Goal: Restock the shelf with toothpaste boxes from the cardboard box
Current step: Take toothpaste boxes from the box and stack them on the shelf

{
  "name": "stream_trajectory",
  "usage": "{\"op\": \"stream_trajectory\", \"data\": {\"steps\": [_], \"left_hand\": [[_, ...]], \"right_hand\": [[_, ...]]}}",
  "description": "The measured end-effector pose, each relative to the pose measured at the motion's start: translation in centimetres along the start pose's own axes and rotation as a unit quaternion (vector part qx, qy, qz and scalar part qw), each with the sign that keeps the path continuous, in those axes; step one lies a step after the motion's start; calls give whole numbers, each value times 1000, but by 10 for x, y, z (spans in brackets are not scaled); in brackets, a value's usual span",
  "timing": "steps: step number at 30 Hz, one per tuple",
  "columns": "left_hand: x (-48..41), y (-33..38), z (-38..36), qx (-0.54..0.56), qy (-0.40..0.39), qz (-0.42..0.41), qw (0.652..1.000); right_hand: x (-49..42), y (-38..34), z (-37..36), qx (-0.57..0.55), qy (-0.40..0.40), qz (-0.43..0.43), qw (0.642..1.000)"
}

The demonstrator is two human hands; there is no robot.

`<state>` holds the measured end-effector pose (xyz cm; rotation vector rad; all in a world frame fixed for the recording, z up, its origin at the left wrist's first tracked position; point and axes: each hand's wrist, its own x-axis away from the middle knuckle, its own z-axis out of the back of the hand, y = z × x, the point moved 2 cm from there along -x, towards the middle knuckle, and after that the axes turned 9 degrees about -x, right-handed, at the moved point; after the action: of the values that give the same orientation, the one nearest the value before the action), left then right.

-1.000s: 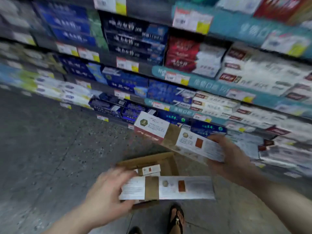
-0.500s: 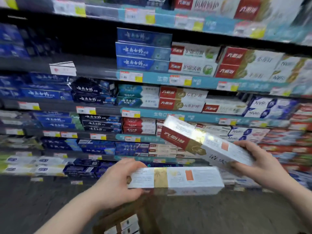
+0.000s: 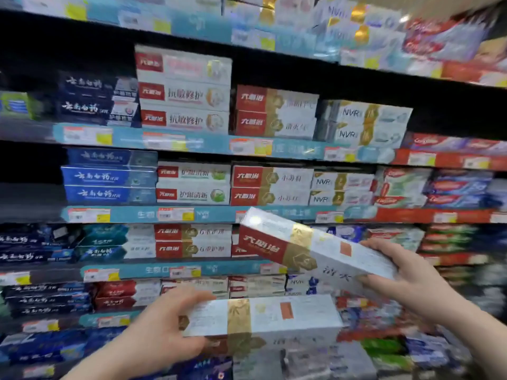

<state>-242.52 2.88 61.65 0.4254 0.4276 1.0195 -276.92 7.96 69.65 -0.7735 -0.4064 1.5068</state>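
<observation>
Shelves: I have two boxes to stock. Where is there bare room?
There is bare room atop the two-high red-gold stack, beside the three-high red-white stack; over the low red boxes right of the NVR boxes; and left of the blue boxes. Lower down looks packed.

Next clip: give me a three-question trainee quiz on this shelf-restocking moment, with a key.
1. True or false: the left hand holds a white, gold-banded toothpaste box roughly level.
2. The right hand holds a white, red and gold toothpaste box that is: A) tilted B) lying on a shelf C) standing on end.
3. Is the cardboard box in view?
Key: 1 true; 2 A; 3 no.
</observation>
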Motion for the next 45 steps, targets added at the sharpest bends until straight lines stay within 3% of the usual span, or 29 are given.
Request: {"op": "stream_trajectory", "data": {"steps": [10, 15, 27, 39, 45], "left_hand": [[-68, 69, 12, 21, 27, 53, 998], [-104, 72, 50, -8, 51, 53, 997], [-202, 44, 120, 33, 61, 41, 997], [-238, 34, 126, 31, 67, 78, 994], [-243, 41, 123, 42, 81, 98, 991]], "right_hand": [[-97, 19, 76, -29, 8, 62, 998], [-156, 4, 94, -29, 33, 92, 995], [-289, -45, 104, -5, 73, 132, 989], [-357, -46, 87, 9, -29, 144, 989], [-372, -29, 84, -40, -103, 125, 986]]}}
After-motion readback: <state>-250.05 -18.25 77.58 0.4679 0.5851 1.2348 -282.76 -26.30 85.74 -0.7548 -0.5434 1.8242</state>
